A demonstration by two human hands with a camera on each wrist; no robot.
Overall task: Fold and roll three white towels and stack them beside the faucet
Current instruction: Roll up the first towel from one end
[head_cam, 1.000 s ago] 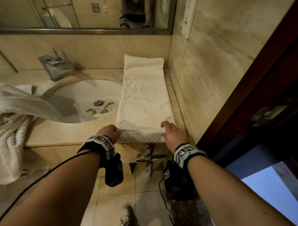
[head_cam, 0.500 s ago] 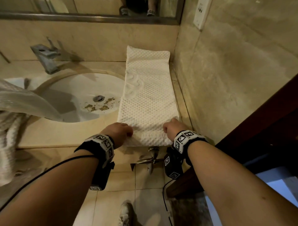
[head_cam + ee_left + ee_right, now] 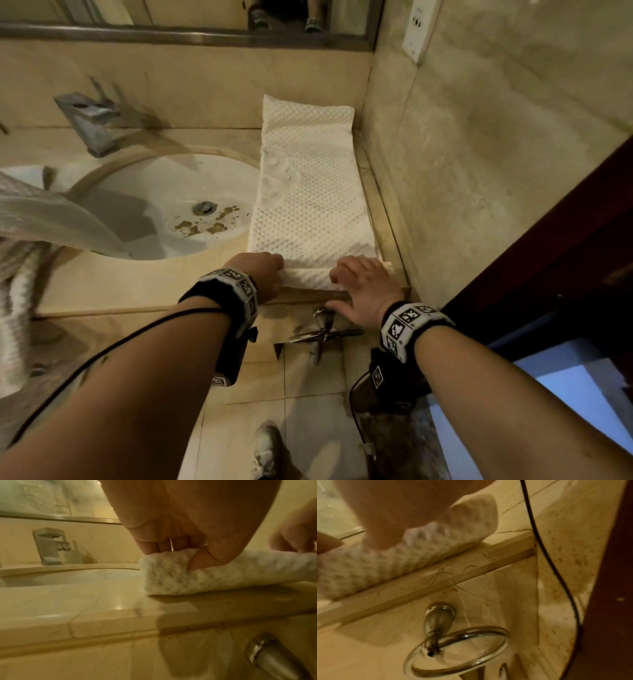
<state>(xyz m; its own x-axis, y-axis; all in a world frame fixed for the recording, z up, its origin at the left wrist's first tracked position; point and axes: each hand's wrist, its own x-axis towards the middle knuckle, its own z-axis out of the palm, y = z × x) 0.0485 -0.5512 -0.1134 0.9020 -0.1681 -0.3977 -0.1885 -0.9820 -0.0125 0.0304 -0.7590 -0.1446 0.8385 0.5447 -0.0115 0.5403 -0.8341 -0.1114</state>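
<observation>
We see the white towel (image 3: pixel 308 192) lying as a long folded strip on the worktop (image 3: pixel 137 284), right of the sink (image 3: pixel 164 205) and close against the side wall. Its long axis runs from the worktop's near edge straight back to the rear wall, where the far end turns up a little. The near end is rolled over into a low roll lying crosswise.

Our left hand (image 3: pixel 258 274) grips the left end of that roll: the left wrist view shows the thumb dug into the front of the roll (image 3: pixel 223 573) with fingers curled over its top, which the head view hides. Our right hand (image 3: pixel 364 291) rests on the right end with fingers spread and fairly straight; its wrist view is blurred there. The hands sit apart, one at each end.

The faucet (image 3: pixel 90 120) stands behind the sink. Only the wrist views show the towel ring (image 3: pixel 457 651) clearly below the worktop's edge. Another towel (image 3: pixel 20 284) hangs at far left.
</observation>
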